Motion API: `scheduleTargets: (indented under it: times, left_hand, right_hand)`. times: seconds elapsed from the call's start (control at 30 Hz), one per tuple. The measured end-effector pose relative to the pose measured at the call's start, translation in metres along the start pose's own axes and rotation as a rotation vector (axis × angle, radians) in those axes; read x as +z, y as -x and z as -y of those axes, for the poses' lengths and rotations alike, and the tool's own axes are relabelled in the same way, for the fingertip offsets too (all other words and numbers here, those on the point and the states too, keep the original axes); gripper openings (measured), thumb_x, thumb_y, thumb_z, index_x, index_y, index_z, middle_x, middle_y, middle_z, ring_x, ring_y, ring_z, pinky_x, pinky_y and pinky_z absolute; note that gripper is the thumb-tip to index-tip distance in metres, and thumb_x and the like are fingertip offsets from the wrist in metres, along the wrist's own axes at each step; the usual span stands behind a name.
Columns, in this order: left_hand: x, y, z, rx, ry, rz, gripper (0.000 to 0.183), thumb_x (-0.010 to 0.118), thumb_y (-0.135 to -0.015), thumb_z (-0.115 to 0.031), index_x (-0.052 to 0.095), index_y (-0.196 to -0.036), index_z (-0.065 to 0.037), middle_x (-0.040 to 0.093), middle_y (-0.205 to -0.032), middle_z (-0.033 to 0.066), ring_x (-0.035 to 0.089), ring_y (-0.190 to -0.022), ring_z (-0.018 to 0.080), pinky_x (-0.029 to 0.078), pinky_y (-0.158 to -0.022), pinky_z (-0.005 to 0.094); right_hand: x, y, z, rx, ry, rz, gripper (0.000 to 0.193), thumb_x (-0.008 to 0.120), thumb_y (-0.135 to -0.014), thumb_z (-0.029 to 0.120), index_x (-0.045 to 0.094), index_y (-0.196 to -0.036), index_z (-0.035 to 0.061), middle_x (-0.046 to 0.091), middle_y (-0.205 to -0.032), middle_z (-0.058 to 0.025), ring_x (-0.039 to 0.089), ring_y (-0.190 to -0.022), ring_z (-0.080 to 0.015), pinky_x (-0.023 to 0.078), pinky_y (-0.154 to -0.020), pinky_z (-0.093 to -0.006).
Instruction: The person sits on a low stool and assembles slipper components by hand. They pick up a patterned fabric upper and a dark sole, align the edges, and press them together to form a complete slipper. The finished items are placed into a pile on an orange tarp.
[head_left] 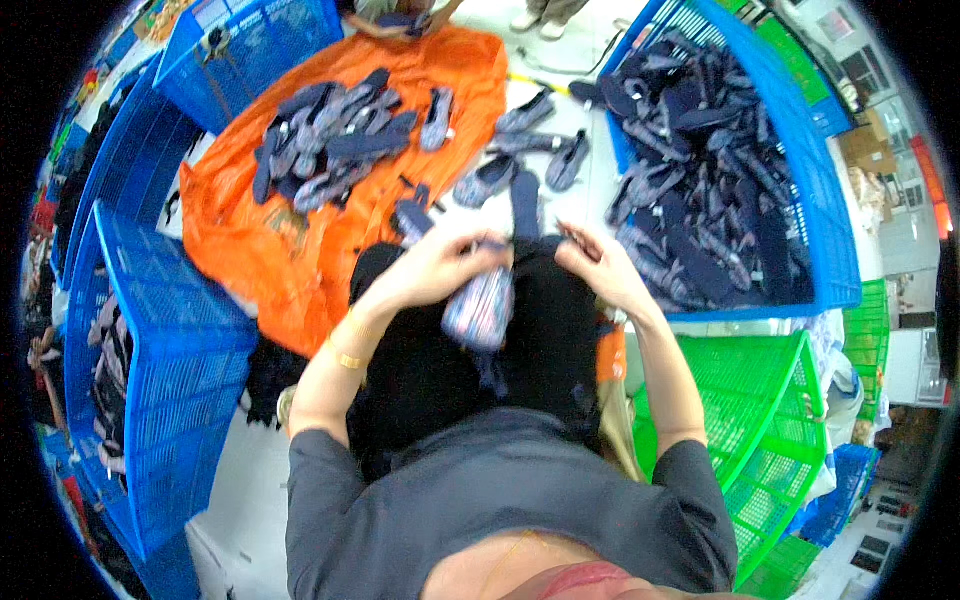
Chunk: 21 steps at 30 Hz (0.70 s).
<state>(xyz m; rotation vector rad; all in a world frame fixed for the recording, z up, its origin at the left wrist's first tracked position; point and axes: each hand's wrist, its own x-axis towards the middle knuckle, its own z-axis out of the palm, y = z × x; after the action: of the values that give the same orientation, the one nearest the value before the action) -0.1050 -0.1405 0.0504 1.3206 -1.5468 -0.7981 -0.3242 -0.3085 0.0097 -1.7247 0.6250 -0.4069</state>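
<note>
A slipper (480,312) with a striped blue, grey and pink upper hangs over my lap, toe toward me. My left hand (452,264) is closed on its heel end. To the right of it, apart from the slipper, my right hand (598,262) is curled with thumb and fingers together; a small dark thing shows at the fingertips, too blurred to name. Just beyond my knees lie several loose dark blue slippers (484,181) on the white floor. A heap of similar slippers (335,135) rests on an orange sheet (225,215) to the left.
A large blue crate (838,235) full of slippers stands at the right. Green crates (735,400) are beside my right arm. More blue crates (180,330) line the left, one holding dark items. At the far edge another person's arm (385,28) and someone's shoes (540,25) show.
</note>
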Motion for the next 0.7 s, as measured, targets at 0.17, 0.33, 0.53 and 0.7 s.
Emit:
scheduleTargets:
  times: [0.17, 0.33, 0.53, 0.7]
  left_hand:
    - [0.010, 0.009, 0.024, -0.102, 0.165, -0.029, 0.015, 0.059, -0.090, -0.007, 0.064, -0.100, 0.003, 0.066, -0.093, 0.0058, 0.059, -0.090, 0.0130, 0.047, -0.083, 0.0279]
    - [0.016, 0.019, 0.015, -0.278, 0.335, -0.080, 0.017, 0.061, -0.093, -0.014, 0.066, -0.101, 0.000, 0.065, -0.093, 0.0012, 0.057, -0.079, 0.0072, 0.047, -0.073, 0.0230]
    - [0.025, 0.016, 0.022, -0.297, 0.357, -0.105, 0.019, 0.062, -0.093, -0.019, 0.065, -0.103, -0.003, 0.065, -0.088, -0.0015, 0.055, -0.072, 0.0051, 0.047, -0.066, 0.0212]
    - [0.016, 0.014, 0.023, -0.297, 0.324, -0.045, 0.017, 0.060, -0.094, -0.018, 0.063, -0.103, -0.004, 0.065, -0.090, -0.0009, 0.056, -0.072, 0.0053, 0.049, -0.066, 0.0223]
  right_hand:
    - [0.034, 0.025, 0.019, -0.229, 0.217, 0.031, 0.032, 0.062, -0.094, 0.023, 0.062, -0.119, 0.0028, 0.067, -0.102, -0.0101, 0.061, -0.090, -0.0152, 0.047, -0.082, -0.0275]
    - [0.046, 0.037, 0.024, -0.256, 0.339, 0.015, 0.034, 0.067, -0.089, 0.028, 0.064, -0.112, 0.0030, 0.067, -0.093, -0.0113, 0.063, -0.079, -0.0152, 0.049, -0.071, -0.0267]
    - [0.045, 0.036, 0.023, -0.215, 0.400, 0.011, 0.038, 0.071, -0.083, 0.034, 0.063, -0.104, 0.0041, 0.067, -0.082, -0.0102, 0.066, -0.072, -0.0191, 0.051, -0.067, -0.0294]
    - [0.047, 0.023, 0.035, -0.296, 0.530, 0.068, 0.038, 0.071, -0.082, 0.038, 0.061, -0.097, 0.0041, 0.067, -0.080, -0.0118, 0.067, -0.072, -0.0239, 0.052, -0.066, -0.0333]
